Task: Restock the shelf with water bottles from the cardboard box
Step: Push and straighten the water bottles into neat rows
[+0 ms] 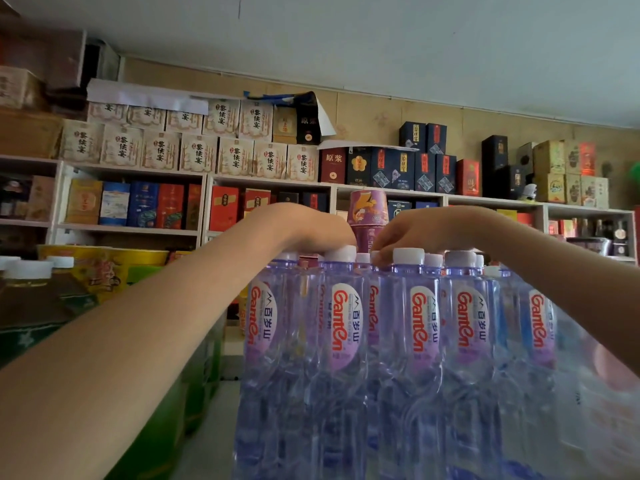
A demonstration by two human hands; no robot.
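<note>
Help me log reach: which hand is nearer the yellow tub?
Left. The left hand rests on bottle caps right of the yellow tub; the right hand sits farther right.

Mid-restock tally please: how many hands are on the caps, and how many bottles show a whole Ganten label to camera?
Hands on caps: 2, left hand and right hand
Whole-label water bottles: 5
Total: 7

The water bottles stood in close rows at near centre and right. The left hand lay on caps at their left; the right hand, just beside it, had fingers round one cap. Behind stood wall shelves, boxes stacked on top.
</note>
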